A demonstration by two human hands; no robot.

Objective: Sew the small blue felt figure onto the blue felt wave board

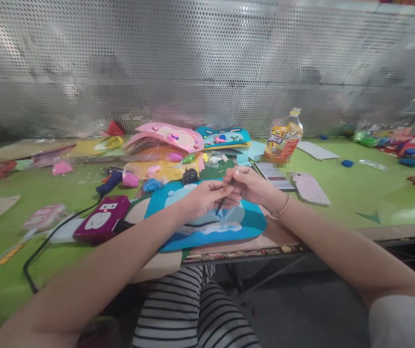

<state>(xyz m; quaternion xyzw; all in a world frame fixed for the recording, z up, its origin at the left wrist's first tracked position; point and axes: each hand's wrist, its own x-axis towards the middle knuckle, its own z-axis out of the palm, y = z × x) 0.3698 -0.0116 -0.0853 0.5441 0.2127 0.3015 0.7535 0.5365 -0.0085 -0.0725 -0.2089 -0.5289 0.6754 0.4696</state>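
Observation:
My left hand (209, 197) and my right hand (251, 186) meet above a blue craft sheet (207, 237). Between their closed fingertips is a thin dark strip (220, 207), its lower end hanging toward the sheet; I cannot tell what it is made of. The sheet carries a pale blue panel with white and light-blue raised shapes (225, 220), partly covered by my hands. A lump of black modelling clay (190, 176) lies just behind the sheet, next to a blue clay lump (152, 184).
On the left are a magenta power box (102, 220) with cables and a dark blue glue gun (110, 182). Decorated pink (171, 137) and blue (224, 137) sheets lie behind. A bottle (283, 135), a phone (311, 188) and a tablet-like device (274, 176) are on the right.

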